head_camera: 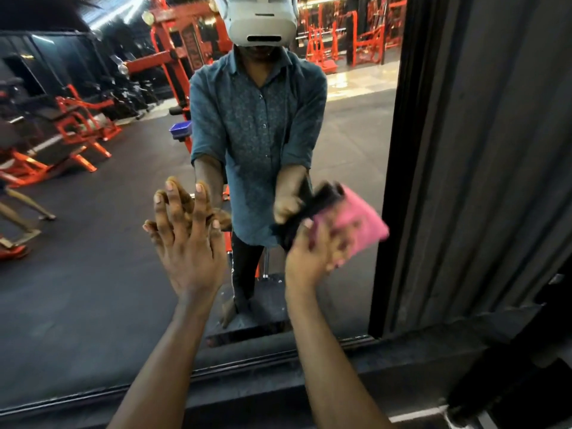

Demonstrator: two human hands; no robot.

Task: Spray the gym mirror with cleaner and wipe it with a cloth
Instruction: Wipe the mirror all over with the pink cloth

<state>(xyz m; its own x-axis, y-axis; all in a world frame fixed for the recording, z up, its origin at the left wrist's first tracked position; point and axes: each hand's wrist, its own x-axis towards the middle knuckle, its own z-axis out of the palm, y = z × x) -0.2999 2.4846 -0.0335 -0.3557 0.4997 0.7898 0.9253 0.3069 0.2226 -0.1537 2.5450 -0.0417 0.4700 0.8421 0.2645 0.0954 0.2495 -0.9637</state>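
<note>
In the head view, a large, glossy wall mirror fills most of the picture, bounded on the right by a black vertical frame and a ribbed dark grey panel, and below by a dark ledge.

The left hand is laid flat against the glass, its fingers straight and spread, nothing being held; its fingertips are met by their own reflection.

A folded pink cloth, soft and roughly rectangular, is pressed to the glass near the frame by the right hand. The cloth is grasped, with fingers curled over its lower edge. Both cloth and fingers are smeared by motion blur, so the exact finger placement cannot be made out, and the weave of the fabric is not legible. A dark blurred shape beside the cloth is taken to be its reflection.

In the glass are reflected the person's blue-green patterned buttoned shirt, a white plastic headset cut off by the top edge, orange-painted steel gym machines and dark matt floor matting. Both forearms are cut off at the bottom edge.
</note>
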